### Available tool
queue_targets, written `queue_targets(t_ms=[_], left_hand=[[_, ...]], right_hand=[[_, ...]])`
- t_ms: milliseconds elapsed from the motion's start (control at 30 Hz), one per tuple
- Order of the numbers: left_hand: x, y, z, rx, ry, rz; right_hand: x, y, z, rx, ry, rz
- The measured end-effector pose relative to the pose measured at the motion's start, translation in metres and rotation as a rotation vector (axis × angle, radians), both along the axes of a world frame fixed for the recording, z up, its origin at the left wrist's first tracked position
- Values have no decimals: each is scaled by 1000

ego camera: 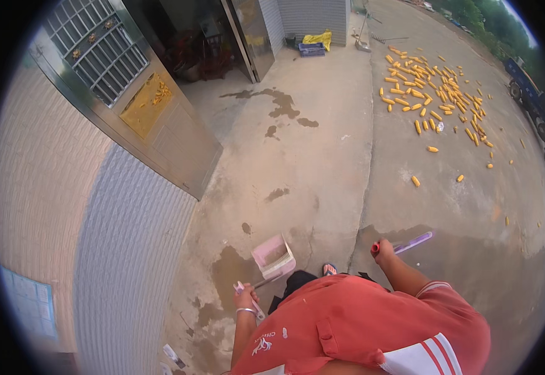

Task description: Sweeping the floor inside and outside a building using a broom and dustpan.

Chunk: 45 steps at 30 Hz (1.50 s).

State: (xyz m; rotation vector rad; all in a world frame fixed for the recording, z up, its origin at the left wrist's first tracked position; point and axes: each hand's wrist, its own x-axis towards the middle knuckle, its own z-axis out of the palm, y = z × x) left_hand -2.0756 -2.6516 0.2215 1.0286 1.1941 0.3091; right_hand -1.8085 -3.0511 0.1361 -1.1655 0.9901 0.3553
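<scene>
My left hand [245,298], with a bangle at the wrist, grips the pale pink handle of a long-handled dustpan [270,252]. The pan hangs in front of my left side, and a row of comb teeth runs along it. On the other side, my right hand [385,253] is closed around a stick with a red end. A purple broom head [413,243] shows just beyond this hand; the link between stick and head is hidden. One sandalled foot [329,269] peeks out below my red shirt.
Many corn cobs [434,86] lie spread on the concrete ahead right. A metal door [160,122] stands ajar at left. Farther off are a blue crate [311,49], a yellow sack [320,39], a rake [387,38] and a blue vehicle [532,103]. Wet patches [279,103] mark the ground.
</scene>
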Motion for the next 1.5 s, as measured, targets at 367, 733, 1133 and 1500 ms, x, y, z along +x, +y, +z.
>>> queue_targets(t_ms=[367, 733, 1133, 1500], left_hand=[[297, 96, -2, -42, -15, 7], [594, 240, 57, -64, 17, -14], [854, 356, 101, -31, 8, 224], [1003, 518, 85, -47, -9, 353]], right_hand=[[265, 136, 18, 535, 22, -270], [559, 310, 103, 633, -99, -64], [889, 486, 16, 412, -121, 706], [1073, 709, 95, 577, -91, 1267]])
